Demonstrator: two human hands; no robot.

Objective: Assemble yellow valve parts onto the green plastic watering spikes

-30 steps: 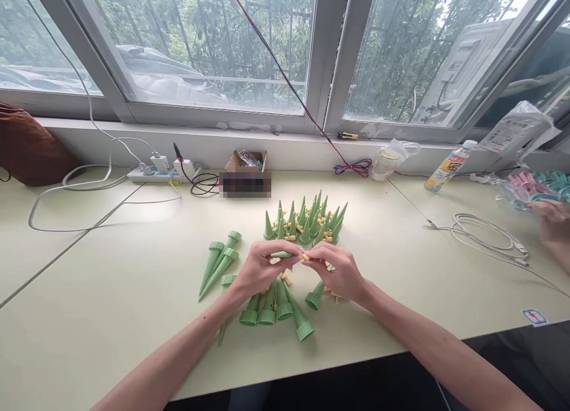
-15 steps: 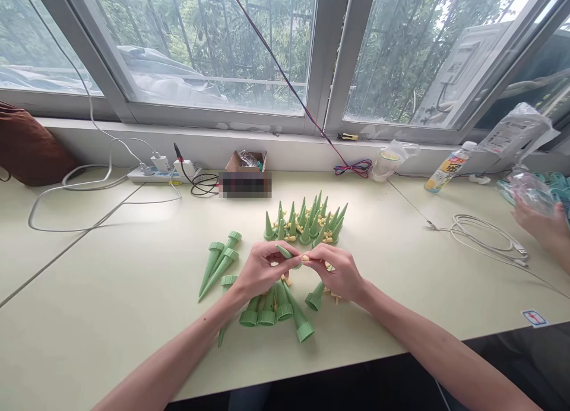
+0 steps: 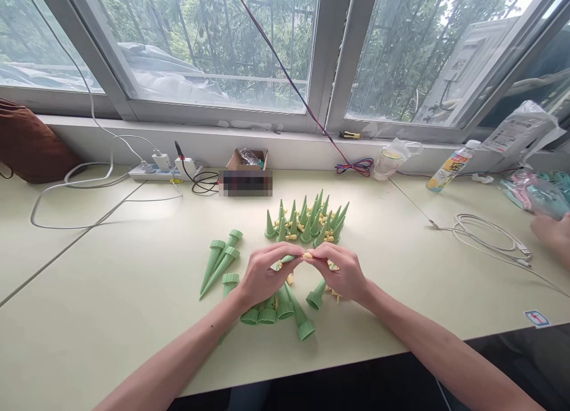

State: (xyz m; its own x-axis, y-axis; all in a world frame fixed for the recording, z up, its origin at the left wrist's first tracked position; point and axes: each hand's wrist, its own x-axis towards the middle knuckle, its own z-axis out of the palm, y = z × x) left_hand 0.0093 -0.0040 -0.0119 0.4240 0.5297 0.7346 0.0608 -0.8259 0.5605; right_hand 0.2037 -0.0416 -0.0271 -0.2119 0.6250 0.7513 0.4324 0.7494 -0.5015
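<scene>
My left hand (image 3: 263, 275) is closed around a green plastic watering spike (image 3: 288, 259), mostly hidden by the fingers. My right hand (image 3: 346, 273) pinches a small yellow valve (image 3: 307, 255) against the spike, where the fingertips of both hands meet. Whether the valve sits inside the spike I cannot tell. Behind my hands stands a cluster of upright green spikes (image 3: 314, 222) with yellow valves on them. Loose spikes (image 3: 304, 326) lie below my hands, and others (image 3: 211, 262) lie to the left. Several yellow valves (image 3: 335, 293) are partly covered by my right hand.
Another person's hand (image 3: 552, 233) is at the right edge, by a plastic bag of coloured items (image 3: 534, 194). A coiled white cable (image 3: 490, 239), a bottle (image 3: 450, 168), a power strip (image 3: 151, 172) and a small cardboard box (image 3: 246, 160) are around the table.
The spike in my left hand has tilted flatter, and my fingertips have come closer together around the valve. The other person's hand has drawn back from the plastic bag towards the right edge.
</scene>
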